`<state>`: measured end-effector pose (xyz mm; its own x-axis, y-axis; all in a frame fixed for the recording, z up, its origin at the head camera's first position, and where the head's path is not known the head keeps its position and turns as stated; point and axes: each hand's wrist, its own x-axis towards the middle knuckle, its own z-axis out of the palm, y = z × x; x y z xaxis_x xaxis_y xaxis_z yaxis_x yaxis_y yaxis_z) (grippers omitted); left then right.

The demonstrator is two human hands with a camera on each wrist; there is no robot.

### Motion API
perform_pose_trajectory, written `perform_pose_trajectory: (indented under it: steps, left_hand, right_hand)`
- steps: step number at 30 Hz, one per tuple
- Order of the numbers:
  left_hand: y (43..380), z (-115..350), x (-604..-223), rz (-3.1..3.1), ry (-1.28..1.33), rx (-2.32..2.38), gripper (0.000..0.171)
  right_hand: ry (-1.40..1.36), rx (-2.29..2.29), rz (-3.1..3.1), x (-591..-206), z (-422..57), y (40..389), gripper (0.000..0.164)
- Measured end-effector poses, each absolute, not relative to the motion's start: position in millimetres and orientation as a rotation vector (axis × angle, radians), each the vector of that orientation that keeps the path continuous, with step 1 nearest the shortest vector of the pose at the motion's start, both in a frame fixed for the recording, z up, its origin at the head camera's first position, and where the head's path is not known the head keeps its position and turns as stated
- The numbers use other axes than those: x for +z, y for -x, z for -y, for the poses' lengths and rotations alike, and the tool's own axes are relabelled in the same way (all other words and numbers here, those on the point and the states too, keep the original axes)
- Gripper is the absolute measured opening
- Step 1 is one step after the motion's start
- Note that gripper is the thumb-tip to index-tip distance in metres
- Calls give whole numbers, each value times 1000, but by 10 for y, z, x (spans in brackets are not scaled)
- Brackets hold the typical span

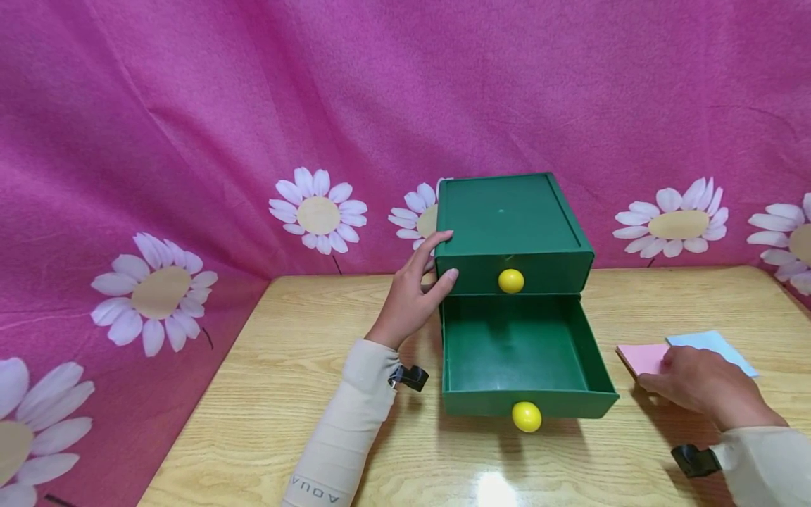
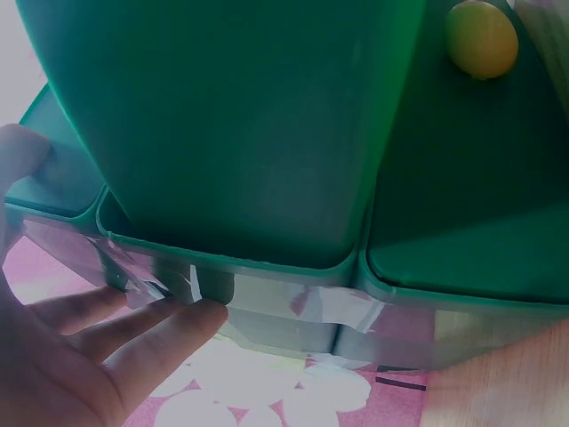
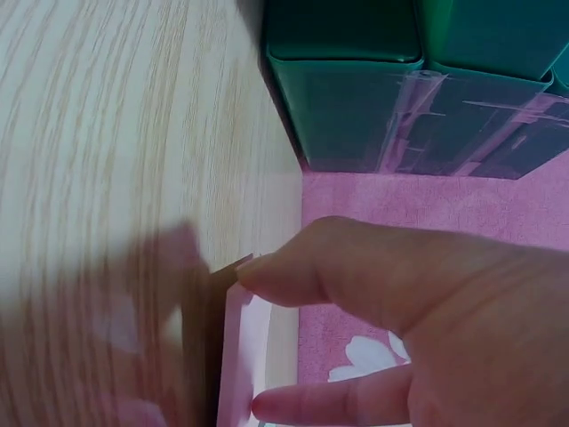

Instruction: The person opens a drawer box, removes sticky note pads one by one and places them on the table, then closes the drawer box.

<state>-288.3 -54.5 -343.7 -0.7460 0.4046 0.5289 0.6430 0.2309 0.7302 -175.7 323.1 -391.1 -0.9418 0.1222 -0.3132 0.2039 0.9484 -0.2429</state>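
Observation:
A green drawer unit [image 1: 507,211] with yellow knobs stands on the table, its middle drawer [image 1: 516,362] pulled out and the inside bare. My left hand [image 1: 415,292] rests at the unit's left front corner. In the left wrist view its thumb [image 2: 22,151] lies on the top drawer's front, while fairly straight fingers [image 2: 169,347] touch the clear side panel. To the right, my right hand [image 1: 706,384] pinches a pink paper pad [image 1: 640,358] between thumb and fingers. The right wrist view shows this pad [image 3: 242,356] tilted up with its edge above the wood.
A light blue paper pad [image 1: 716,346] lies on the wooden table [image 1: 304,331], partly behind the right hand. The lowest drawer [image 2: 480,205], with its own yellow knob [image 2: 482,40], sits beneath the pulled-out one. A pink cloth with white flowers [image 1: 393,91] hangs behind.

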Motion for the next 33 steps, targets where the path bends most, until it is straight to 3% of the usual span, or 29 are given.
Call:
perform_pose_trajectory:
  steps: [13,33]
  left_hand:
    - [2884,545,-3441,2272,989,-1538,53]
    - [2741,544,-3297,2259,1007,-1546,53]
  right_hand:
    - [-217,-380,-2835,-3987,-3275,1818,58]
    - [-208,-382,-2941,-4046,-3206,1820,54]
